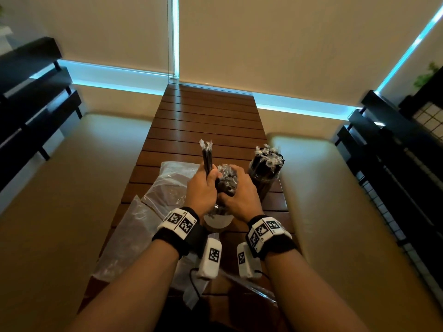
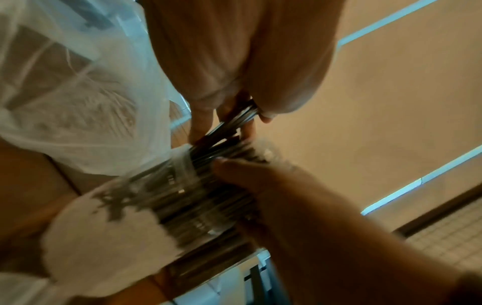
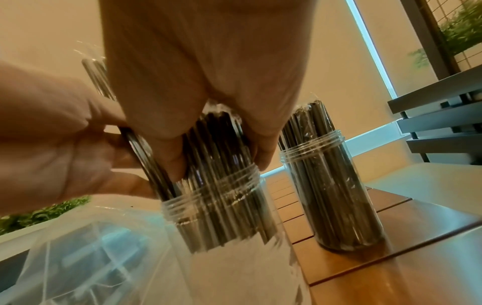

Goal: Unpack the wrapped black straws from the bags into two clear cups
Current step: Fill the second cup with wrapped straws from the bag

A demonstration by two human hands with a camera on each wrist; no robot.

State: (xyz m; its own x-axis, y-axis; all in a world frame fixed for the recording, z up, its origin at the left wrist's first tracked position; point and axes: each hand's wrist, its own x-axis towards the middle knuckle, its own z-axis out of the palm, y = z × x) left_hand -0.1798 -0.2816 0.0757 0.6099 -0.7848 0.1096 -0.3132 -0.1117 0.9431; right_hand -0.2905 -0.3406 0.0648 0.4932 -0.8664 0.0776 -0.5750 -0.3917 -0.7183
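Two hands at work over one cup. Left hand (image 1: 202,188): closed round a small bundle of straws (image 1: 207,154), held upright, lower ends at the near cup's mouth. Right hand (image 1: 241,188): fingers curled over the straws already standing in the near cup (image 3: 216,206), pressing them aside at the rim.

Straws: thin black tubes, each in a clear film sleeve with crimped, frilly ends. Judged light, fairly stiff along the length, slippery in the film; single ones would likely slide out of a loose grip. Best taken mid-length as a bundle, not by the crinkled tips.

Near cup: clear plastic, tall, round, threaded at the rim, partly filled. Judged light and easy to tip while straws are pushed in; steadying at the rim makes sense.

Far cup (image 1: 265,174): same make, packed full, standing to the right, apart from the hands.

Bags (image 1: 167,185): thin, soft, clear film, lying crumpled on the table to the left.

Table (image 1: 206,116): brown wooden slats, smooth, grooved.
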